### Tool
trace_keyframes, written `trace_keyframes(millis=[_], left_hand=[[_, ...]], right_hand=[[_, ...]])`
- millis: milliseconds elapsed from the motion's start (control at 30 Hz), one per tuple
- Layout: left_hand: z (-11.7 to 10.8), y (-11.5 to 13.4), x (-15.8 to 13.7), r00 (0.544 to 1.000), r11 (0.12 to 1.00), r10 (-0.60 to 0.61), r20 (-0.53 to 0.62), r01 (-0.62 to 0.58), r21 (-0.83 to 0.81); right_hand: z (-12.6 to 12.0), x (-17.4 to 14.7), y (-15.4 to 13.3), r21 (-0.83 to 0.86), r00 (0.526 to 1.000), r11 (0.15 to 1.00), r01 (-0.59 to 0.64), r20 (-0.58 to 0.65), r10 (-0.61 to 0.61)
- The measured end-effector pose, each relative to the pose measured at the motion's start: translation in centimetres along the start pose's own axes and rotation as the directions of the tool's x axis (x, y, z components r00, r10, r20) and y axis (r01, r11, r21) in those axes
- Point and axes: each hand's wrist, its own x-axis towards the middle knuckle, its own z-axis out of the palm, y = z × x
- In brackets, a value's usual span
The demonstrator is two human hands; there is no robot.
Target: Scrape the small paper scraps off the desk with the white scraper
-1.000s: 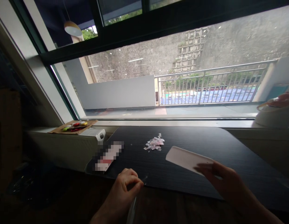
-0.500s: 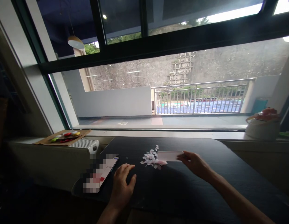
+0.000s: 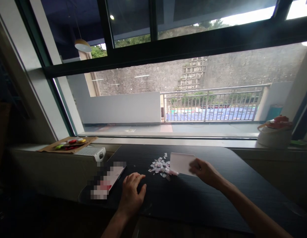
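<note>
My right hand is closed on the right end of a pale, flat rectangular card. The card is tilted, and its left edge is beside a small heap of torn paper scraps on the dark table. A pinkish piece shows at the heap's right side, below the card. My left hand hovers over or rests on the table, left of and nearer than the heap. Its fingers are apart and nothing is in them. Left of that hand lies a phone, partly blurred out by pixel blocks.
The dark table stands against a window sill. Left on the sill is a brown board with colourful pieces, next to a white heater-like unit. A white pot with a handle stands at the sill's right.
The card has turned in my right hand, so more of its broad face shows. My left hand has barely moved. The whole view has shifted slightly.
</note>
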Motion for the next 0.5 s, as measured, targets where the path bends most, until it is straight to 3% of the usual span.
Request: trace_keyframes(millis=[167, 500], left_hand=[[-0.1, 0.1, 0.0, 1.000, 0.999, 0.001, 0.022, -0.002, 0.040], [0.2, -0.4, -0.2, 1.000, 0.999, 0.024, 0.005, -0.025, 0.025]], right_hand=[[0.7, 0.4, 0.1, 0.036, 1.000, 0.999, -0.010, 0.029, 0.009], [-3.5, -2.2, 1.0, -0.034, 0.997, 0.996, -0.080, -0.013, 0.079]])
